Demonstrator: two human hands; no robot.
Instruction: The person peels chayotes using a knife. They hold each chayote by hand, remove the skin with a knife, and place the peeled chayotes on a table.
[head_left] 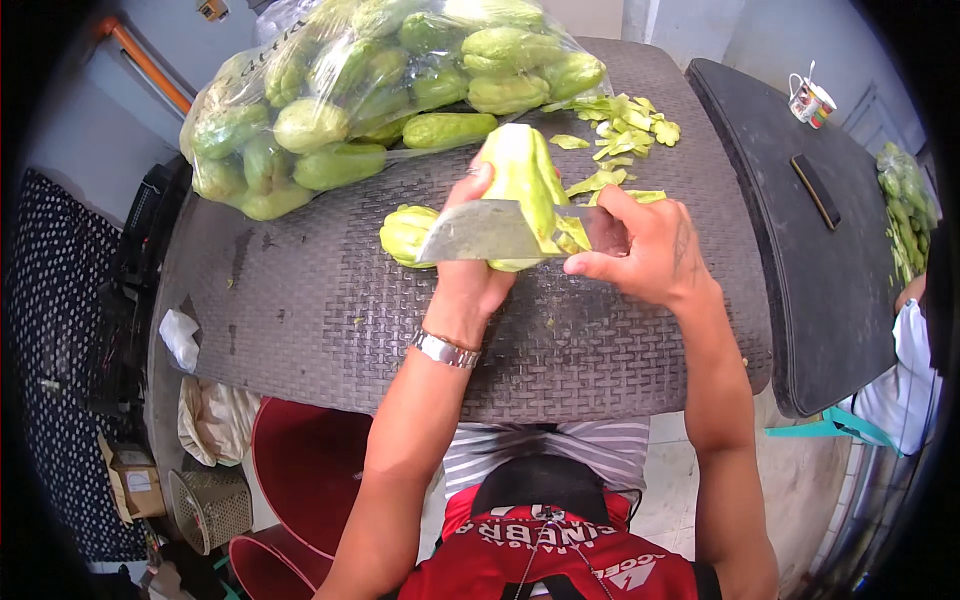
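Chayote (520, 165), one, gripped in left hand (478, 284), left of right hand (655, 245), itself clasping one knife (480, 232). Loose chayote (404, 238), one, to the left. Bag (240, 85), one, far left; its chayotes too many to count from here.

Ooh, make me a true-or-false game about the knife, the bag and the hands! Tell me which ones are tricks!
1. The right hand holds a knife. True.
2. The left hand is empty. False: it holds a pale green vegetable.
3. A clear plastic bag has lots of green vegetables in it. True.
4. The silver wristband is on the right wrist. False: it's on the left wrist.
5. Green peels lie on the table. True.
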